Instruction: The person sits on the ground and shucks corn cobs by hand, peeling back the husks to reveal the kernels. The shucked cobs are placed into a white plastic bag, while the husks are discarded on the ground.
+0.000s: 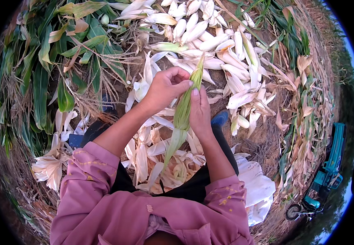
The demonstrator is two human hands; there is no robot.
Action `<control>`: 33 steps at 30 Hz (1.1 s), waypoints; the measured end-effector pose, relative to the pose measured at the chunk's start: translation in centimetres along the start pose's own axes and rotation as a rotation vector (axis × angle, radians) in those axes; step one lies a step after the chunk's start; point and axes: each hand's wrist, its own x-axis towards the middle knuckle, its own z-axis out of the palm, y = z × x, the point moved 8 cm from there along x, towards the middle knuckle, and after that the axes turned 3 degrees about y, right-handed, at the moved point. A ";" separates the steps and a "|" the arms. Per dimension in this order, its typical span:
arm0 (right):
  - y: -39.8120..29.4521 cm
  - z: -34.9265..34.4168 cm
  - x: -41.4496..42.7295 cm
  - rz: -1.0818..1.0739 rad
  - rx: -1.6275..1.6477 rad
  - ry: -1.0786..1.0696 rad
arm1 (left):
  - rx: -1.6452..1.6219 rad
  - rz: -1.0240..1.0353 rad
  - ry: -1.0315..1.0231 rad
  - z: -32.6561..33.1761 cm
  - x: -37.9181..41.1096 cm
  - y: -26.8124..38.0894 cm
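A green ear of corn in its husk (pixel 183 111) lies between my two hands, its pointed tip away from me and a loose pale husk leaf (pixel 175 142) hanging from its lower end. My left hand (pixel 169 87) pinches the husk near the tip with thumb and fingers. Lower down, my right hand (pixel 200 110) holds the ear from the right, thumb along the husk. The kernels are hidden by the husk. Stripped dry husks (pixel 155 150) lie heaped between my legs, beneath the ear.
A pile of pale ears (pixel 201 36) spreads ahead on the soil. Cut green corn stalks (pixel 39 76) with dry tassels lie at left; more stalks (pixel 305 122) line the right. A white sack (pixel 255 186) is beside my right leg. Far right stands a teal cargo tricycle (pixel 327 174).
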 end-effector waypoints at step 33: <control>0.1 -0.5 0.2 -0.110 -0.180 0.052 | 0.198 0.000 0.034 0.0 -0.1 -0.8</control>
